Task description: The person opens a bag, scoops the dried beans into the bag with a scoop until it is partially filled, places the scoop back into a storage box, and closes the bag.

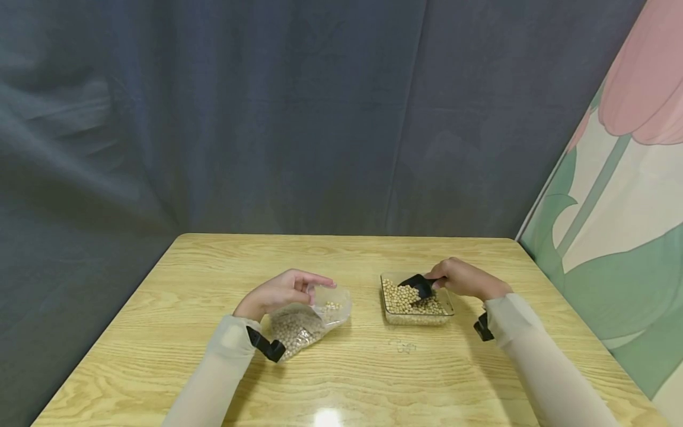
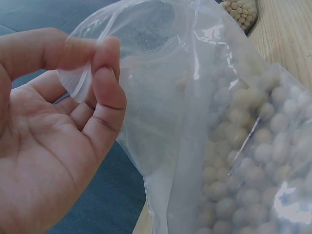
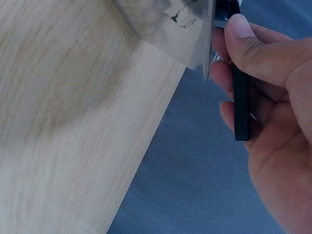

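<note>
My left hand [image 1: 283,290] pinches the top edge of a clear plastic bag [image 2: 161,122] between thumb and fingers, and the bag's mouth gapes. Inside the bag, pale round beans [image 2: 248,195] fill the lower part as it rests on the table. To the right stands a clear rectangular container [image 1: 418,320] with yellowish beans [image 1: 397,296] in it. My right hand [image 1: 461,277] grips the handle of a black scoop [image 1: 420,284], whose bowl is down among those beans. In the right wrist view the scoop's handle [image 3: 242,105] lies across the curled fingers, beside the container's wall.
Both things stand on a light wood-grain table [image 1: 341,373]. Faint marks [image 1: 402,346] show on the tabletop in front of the container. A dark curtain [image 1: 299,118] hangs behind the table, and a flower-patterned wall [image 1: 629,237] runs along the right.
</note>
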Available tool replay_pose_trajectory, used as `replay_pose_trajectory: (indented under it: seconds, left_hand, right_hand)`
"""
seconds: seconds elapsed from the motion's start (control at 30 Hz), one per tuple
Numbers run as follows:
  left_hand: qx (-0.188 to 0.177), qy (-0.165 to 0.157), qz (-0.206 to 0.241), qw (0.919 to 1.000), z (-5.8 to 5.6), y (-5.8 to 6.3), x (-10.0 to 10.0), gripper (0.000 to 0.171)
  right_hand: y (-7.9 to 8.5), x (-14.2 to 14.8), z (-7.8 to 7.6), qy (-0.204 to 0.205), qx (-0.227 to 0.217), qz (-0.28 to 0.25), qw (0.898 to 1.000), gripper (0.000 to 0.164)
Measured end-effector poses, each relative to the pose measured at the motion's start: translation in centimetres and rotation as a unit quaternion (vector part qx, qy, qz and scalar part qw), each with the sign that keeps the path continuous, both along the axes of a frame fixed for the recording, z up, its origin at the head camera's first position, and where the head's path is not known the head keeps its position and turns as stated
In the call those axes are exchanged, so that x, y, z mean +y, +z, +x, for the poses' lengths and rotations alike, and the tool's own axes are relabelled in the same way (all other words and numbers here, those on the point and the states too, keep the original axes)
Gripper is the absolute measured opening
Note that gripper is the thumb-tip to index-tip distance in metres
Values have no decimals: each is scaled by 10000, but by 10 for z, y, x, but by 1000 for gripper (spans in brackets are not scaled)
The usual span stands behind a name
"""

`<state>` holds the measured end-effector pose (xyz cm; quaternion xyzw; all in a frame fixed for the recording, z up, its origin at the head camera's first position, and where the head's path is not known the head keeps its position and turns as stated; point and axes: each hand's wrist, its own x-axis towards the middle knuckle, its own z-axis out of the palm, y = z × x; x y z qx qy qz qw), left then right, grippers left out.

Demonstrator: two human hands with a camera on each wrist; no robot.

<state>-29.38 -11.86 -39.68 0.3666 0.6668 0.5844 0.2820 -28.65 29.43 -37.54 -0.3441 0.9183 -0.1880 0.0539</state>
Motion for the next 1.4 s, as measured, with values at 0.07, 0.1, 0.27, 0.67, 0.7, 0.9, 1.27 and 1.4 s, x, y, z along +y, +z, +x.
replay_pose_trajectory:
  seconds: [0.07,0.1,0.27,0.67,0.7,0.9,1.27,1.4]
  left_hand:
    - [14,0,6,10000,0,0,0,51]
    - [15,-3,12,10000,0,0,0,51]
    - [7,6,13,10000,0,-1,0,50]
    - [-10,5,11,10000,-1,0,-1,50]
    - [-16,0,12,10000,-1,-1,-1,50]
    - [-54,-28,46,10000,-1,-2,-1,51]
    - [-64,29,20,10000,-2,-2,-1,51]
    - [-89,10,3,10000,-1,-2,-1,51]
  right_hand:
    - [1,-2,1,-18,-52,20,10000,28]
    - [1,-3,1,-37,-94,25,9999,28]
    - [0,-7,1,-67,-241,59,9997,27]
    - [-5,-11,2,-31,-135,-48,9999,28]
    - [-5,-11,2,-3,-118,-44,9999,28]
    - [-10,-12,1,0,-110,-20,9999,27]
    - [-14,-10,-2,-102,-276,-16,9996,29]
    - [-13,-10,-1,-199,-432,-21,9989,30]
